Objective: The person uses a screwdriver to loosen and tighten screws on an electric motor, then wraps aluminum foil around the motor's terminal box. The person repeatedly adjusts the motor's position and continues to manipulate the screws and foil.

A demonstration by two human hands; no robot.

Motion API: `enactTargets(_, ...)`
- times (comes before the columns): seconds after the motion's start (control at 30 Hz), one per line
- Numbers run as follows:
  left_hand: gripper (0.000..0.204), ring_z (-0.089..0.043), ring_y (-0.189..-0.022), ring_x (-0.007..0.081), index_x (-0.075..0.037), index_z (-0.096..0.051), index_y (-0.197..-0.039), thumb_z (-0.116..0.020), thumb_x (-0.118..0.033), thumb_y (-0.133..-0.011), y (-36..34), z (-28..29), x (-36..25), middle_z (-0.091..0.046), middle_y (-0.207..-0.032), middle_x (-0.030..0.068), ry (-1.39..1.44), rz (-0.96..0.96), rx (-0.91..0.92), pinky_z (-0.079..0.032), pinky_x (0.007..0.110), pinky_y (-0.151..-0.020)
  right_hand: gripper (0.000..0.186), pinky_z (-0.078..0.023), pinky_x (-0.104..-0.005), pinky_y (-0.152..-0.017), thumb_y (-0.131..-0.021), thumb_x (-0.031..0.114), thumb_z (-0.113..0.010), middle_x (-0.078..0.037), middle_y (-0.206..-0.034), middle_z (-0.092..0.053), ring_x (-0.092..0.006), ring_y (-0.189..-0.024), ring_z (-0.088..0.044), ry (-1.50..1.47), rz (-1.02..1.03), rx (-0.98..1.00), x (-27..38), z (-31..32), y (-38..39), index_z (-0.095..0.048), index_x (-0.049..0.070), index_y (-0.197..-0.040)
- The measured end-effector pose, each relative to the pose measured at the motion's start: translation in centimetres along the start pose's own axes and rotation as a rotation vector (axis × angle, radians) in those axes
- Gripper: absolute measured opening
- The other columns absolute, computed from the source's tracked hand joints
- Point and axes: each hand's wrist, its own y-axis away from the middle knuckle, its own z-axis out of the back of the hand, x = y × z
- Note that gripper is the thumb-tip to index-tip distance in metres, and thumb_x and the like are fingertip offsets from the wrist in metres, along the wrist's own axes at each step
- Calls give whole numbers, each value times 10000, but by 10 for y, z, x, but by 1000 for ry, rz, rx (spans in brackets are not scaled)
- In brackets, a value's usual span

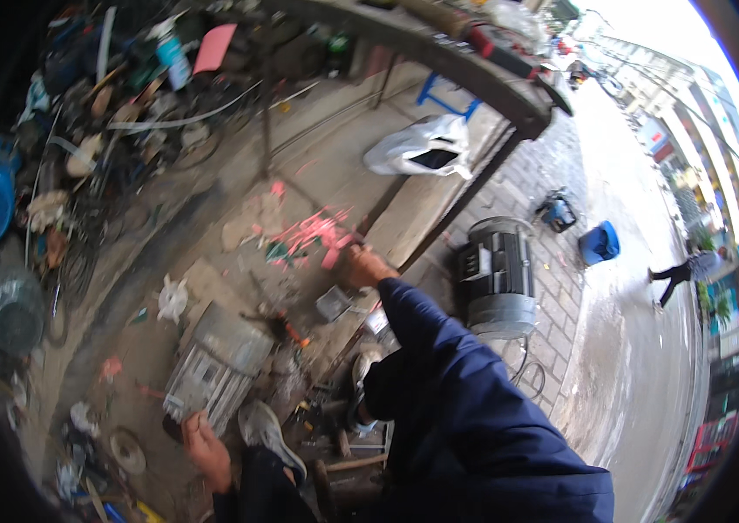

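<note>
My left hand (206,449) is closed on the lower end of a grey ribbed motor housing (217,357) lying on the dirty floor at lower left. My right hand (365,266), slightly blurred, reaches beside a pile of pink strips (313,235); its fingers are curled, and what they hold cannot be made out. Below it are a small grey metal box (332,303) and an orange-handled tool (291,329). A white fan-like part (171,298) lies above the housing.
A cluttered heap (91,131) fills the left side. A metal-framed bench (435,52) stands above, with a white bag (417,152) beneath. A large black-and-grey motor (496,279), blue bucket (598,244) and case (559,209) sit on paving at right. A person (683,272) walks on the street.
</note>
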Motion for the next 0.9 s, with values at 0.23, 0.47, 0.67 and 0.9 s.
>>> enactTargets(0.23,171,-688,-978,321,33,-693,-1171,-584,-60,-1077,4,-2,-8,-680,-1114,186,94,102,-15,-570,399,-859,311,-590,-515,-646,-805,243,-676,-170,-860,-744,-401,-751,-733,-561,-242,-255,-39,-36,-16,-726,51,-1043)
enactTargets(0.47,167,-699,-969,280,26,-689,-1172,-580,-66,-1083,1,-3,-11,-684,-1130,165,62,80,-50,-574,373,-855,564,-607,-481,-951,-764,229,-779,-239,-1185,-709,-428,-1095,-725,-561,-348,67,-39,35,40,-662,-65,-1232)
enactTargets(0.67,195,-715,-958,262,28,-680,-1215,-607,-84,-1072,4,-3,-14,-705,-1132,170,268,218,-83,-571,361,-870,519,-601,-469,-905,-789,197,-772,-266,-1172,-626,-445,-1141,-643,-315,-128,21,-6,18,43,-636,-105,-1189)
enactTargets(0.9,334,-734,-964,227,12,-636,-1330,-662,1,-997,8,6,-25,-708,-1193,153,279,252,-160,-556,360,-900,288,-587,-497,-773,-767,265,-797,-206,-865,-750,-391,-877,-755,-605,-312,34,-15,30,31,-730,30,-917)
